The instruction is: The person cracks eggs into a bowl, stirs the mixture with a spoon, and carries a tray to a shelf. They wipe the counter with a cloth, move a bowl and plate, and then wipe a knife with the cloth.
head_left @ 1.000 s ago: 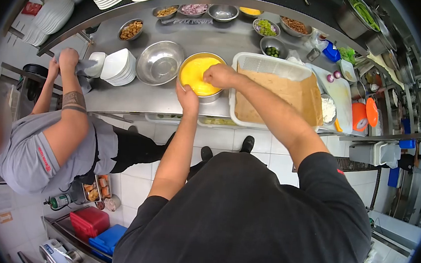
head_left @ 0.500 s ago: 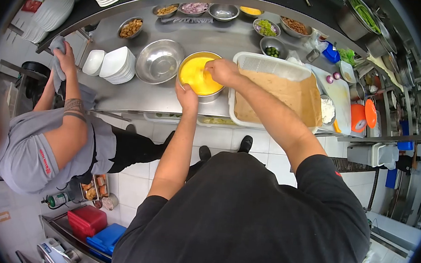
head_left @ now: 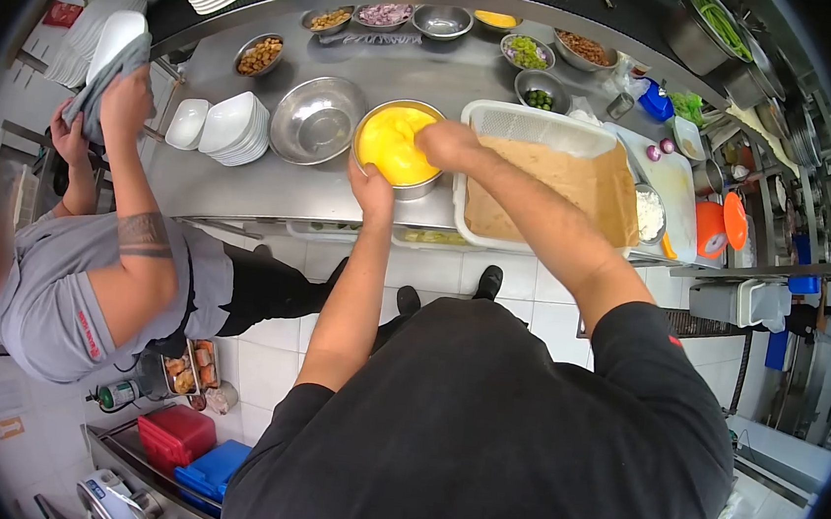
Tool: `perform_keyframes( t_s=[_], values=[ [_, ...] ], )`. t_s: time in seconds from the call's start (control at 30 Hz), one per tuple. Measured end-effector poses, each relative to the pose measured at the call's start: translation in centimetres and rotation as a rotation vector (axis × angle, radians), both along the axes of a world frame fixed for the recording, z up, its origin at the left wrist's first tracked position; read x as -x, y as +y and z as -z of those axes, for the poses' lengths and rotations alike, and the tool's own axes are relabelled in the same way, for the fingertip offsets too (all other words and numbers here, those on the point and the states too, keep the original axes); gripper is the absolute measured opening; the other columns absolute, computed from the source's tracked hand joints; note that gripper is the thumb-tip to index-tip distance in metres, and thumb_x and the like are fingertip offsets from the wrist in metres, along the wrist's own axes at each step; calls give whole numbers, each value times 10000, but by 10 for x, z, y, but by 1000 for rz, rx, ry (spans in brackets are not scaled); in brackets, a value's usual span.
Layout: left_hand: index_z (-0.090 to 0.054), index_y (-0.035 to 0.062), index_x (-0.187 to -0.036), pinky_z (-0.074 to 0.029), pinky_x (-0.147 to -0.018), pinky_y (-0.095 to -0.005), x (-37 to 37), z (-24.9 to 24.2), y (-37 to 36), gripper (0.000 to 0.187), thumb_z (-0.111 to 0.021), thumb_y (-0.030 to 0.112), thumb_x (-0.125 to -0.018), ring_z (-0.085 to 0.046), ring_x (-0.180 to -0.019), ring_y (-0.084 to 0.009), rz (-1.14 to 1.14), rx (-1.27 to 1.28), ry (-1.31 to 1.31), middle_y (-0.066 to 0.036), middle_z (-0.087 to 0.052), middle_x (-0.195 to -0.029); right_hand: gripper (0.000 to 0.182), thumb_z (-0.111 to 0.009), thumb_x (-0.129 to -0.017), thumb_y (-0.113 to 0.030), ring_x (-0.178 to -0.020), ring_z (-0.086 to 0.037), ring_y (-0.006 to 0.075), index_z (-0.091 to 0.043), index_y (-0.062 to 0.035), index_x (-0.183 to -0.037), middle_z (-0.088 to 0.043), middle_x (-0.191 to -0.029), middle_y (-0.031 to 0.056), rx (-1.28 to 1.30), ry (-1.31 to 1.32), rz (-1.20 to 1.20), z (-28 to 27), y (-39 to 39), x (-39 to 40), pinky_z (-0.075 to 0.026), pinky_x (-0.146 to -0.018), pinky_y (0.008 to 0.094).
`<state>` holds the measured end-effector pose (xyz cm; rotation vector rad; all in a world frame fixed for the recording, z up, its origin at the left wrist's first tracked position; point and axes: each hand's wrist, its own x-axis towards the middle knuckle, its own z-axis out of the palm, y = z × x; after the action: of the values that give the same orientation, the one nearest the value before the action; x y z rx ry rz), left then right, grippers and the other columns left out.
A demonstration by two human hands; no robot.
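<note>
A deep metal bowl (head_left: 419, 194) stands on the steel counter, filled with a smooth bright-yellow liquid (head_left: 396, 144). My left hand (head_left: 372, 191) grips the bowl's near-left side, its thumb over the rim. My right hand (head_left: 448, 147) is closed above the right edge of the liquid; whatever it holds is hidden beneath the fingers. Swirl marks show on the yellow surface. Just left of it sits a wide steel mixing bowl (head_left: 317, 122). To the right lies a white plastic crate (head_left: 512, 120) lined with brown paper (head_left: 550, 187).
Square white dishes (head_left: 234, 130) are stacked at left. Small bowls of chopped ingredients, one with red onion (head_left: 383, 14), line the counter's back. A cutting board (head_left: 674, 188), a bowl of white powder (head_left: 649, 216) and an orange scale (head_left: 708, 231) stand right. A co-worker (head_left: 107, 282) wipes a dish at left.
My right hand has shifted slightly right and down at the bowl, and the swirl in the yellow liquid has changed. The co-worker's hands now hold a white dish in the cloth.
</note>
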<state>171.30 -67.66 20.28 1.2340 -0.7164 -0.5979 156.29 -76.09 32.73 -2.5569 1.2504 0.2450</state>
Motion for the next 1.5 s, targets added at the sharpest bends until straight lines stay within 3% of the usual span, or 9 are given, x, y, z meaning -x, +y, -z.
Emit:
perform_keyframes(
  t_s=[0.1, 0.2, 0.3, 0.4, 0.6, 0.7, 0.83, 0.93, 1.5],
  values=[
    [-545, -55, -1404, -450, -1095, -413, 4, 1, -4, 506, -381, -29, -926, -599, -1267, -349, -3, -7, -9, -225, -617, -1360, 230, -599, -946, -258, -994, -719, 339, -782, -208, -1076, -759, -1053, 120, -110, -281, -41, 12, 0, 9, -561, -859, 476],
    [-549, -50, -1400, -448, -1098, -413, 1, -1, 1, 506, -381, -29, -924, -597, -1270, -348, -25, -49, -16, -223, -617, -1361, 226, -598, -944, -247, -987, -718, 334, -780, -206, -1071, -757, -1053, 117, 93, -121, 83, 10, 0, 1, -559, -853, 470],
    [-552, -46, -1397, -448, -1097, -414, 4, -7, 0, 503, -384, -25, -923, -599, -1265, -350, 2, -28, -15, -220, -619, -1360, 259, -601, -921, -210, -1064, -713, 326, -779, -156, -1103, -758, -1110, 123, -115, -157, -108, -5, 8, 6, -561, -886, 470],
    [-551, -43, -1398, -449, -1094, -414, 5, -2, 5, 499, -388, -16, -928, -600, -1260, -352, -2, -7, 40, -215, -622, -1357, 254, -609, -921, -219, -1071, -708, 323, -779, -157, -1100, -757, -1112, 119, 64, -207, 146, -8, 4, 2, -558, -894, 477],
    [-544, -44, -1406, -457, -1085, -409, 5, -3, 2, 491, -383, -1, -944, -607, -1251, -350, -3, -13, -10, -215, -625, -1351, 279, -619, -898, -212, -1028, -719, 321, -780, -179, -1124, -768, -1059, 95, 87, -161, 66, -21, -2, 12, -571, -844, 464],
    [-542, -45, -1409, -458, -1084, -410, 3, -4, 0, 491, -381, -1, -947, -608, -1252, -345, -25, -47, -23, -219, -625, -1348, 284, -634, -884, -206, -1035, -726, 311, -781, -154, -1121, -770, -1072, 102, 15, 228, -79, -26, -3, 14, -577, -854, 453],
    [-539, -46, -1413, -456, -1089, -408, 4, -3, -1, 491, -378, -7, -951, -606, -1256, -339, -7, -28, 8, -221, -623, -1351, 259, -640, -876, -198, -1033, -733, 307, -791, -141, -1078, -769, -1080, 124, 174, 48, 4, -30, -12, 19, -585, -851, 447],
    [-541, -50, -1409, -455, -1090, -403, 3, -5, 1, 487, -378, -13, -952, -607, -1255, -337, 0, -25, 12, -224, -624, -1350, 261, -632, -879, -191, -1025, -732, 314, -791, -144, -1081, -768, -1084, 122, 96, 237, -106, -23, 0, 18, -584, -841, 457],
    [-545, -52, -1405, -442, -1094, -413, 2, 3, -2, 489, -398, 25, -945, -597, -1267, -359, -29, -33, 8, -232, -626, -1354, 229, -632, -901, -209, -1026, -712, 318, -788, -172, -1065, -758, -1068, 114, 38, -83, 19, -12, 5, 20, -560, -872, 454]
  ],
)
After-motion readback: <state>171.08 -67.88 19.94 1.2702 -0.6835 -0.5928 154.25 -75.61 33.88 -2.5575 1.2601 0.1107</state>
